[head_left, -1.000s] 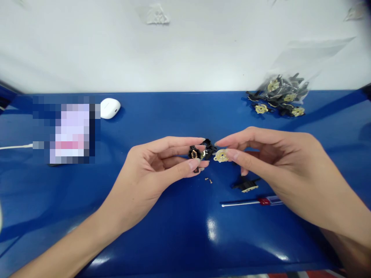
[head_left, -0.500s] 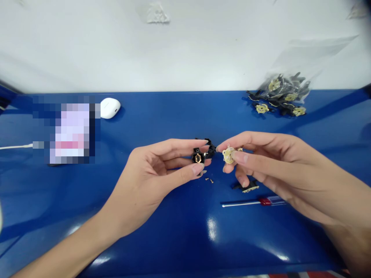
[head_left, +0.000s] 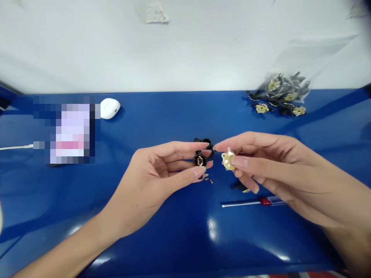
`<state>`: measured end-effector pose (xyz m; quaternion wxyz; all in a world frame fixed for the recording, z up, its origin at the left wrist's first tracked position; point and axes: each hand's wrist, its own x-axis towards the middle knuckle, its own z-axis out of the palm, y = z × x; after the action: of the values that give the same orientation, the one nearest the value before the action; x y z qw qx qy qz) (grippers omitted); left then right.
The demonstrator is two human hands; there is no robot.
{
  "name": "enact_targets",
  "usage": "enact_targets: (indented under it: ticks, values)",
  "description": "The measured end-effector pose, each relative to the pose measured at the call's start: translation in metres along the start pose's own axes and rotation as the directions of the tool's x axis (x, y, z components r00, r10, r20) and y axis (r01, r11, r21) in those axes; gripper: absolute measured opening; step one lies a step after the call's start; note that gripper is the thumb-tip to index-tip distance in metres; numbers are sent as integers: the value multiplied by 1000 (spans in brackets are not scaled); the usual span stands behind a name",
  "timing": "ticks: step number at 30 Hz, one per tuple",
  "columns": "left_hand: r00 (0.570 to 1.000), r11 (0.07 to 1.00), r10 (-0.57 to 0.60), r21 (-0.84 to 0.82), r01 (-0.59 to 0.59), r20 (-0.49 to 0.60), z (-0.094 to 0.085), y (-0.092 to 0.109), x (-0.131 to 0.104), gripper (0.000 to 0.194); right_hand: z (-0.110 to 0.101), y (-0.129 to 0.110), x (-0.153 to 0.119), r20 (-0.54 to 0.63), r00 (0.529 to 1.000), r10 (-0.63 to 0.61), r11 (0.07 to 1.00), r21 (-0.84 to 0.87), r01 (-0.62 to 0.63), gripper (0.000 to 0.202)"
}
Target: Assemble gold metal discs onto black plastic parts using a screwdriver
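Between the thumb and fingers of my left hand is a small black plastic housing with a gold-coloured metal piece at its centre. My right hand pinches a round brass-coloured plate with small lugs along its rim and a tab pointing up. The two parts are held apart, a short gap between them. Behind my left fingertips lie more black parts, partly covered. Two tiny screws rest on the blue table below. Under my right fingers sits a black part with a brass edge, partly hidden.
A screwdriver with a red and clear handle lies near my right wrist. At the back right, a clear bag and several black-and-brass parts are piled. A white case and a pixelated device with a cable are at left.
The brass plate has turned in my right fingers, so its tab now points up. My left hand has shifted slightly down and right with the black housing.
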<state>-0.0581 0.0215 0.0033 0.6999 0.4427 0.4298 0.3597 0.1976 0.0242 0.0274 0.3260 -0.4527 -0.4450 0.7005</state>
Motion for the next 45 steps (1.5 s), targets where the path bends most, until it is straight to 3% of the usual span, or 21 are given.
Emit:
enact_targets:
  ticks: [6,10,14,24,32,40,45]
  values:
    - [1000,999,3,37,-3,4,-1,-1,0,37,2,1,1,5,1000,13,999,48,-14,14]
    - [1000,999,11,33,-11,10,0,-1,1,36,4,7,2,-13,999,-43,999,4,43,5]
    - [1000,1000,15,14,-15,19,4,-1,1,36,9,13,0,-101,985,-142,986,-99,132,14]
    - [993,995,-17,-96,29,119,9,-6,-3,63,32,12,1,-266,938,-221,951,-272,146,10]
    - [996,998,31,-56,-26,86,11,-4,-2,47,37,15,1,-310,890,-333,897,-396,198,8]
    - [997,998,64,-5,-64,36,14,-2,-3,32,40,21,-1,-371,859,-354,889,-420,185,11]
    - [997,997,73,-19,-73,10,14,-4,-2,35,42,24,0,-391,836,-384,876,-440,197,11]
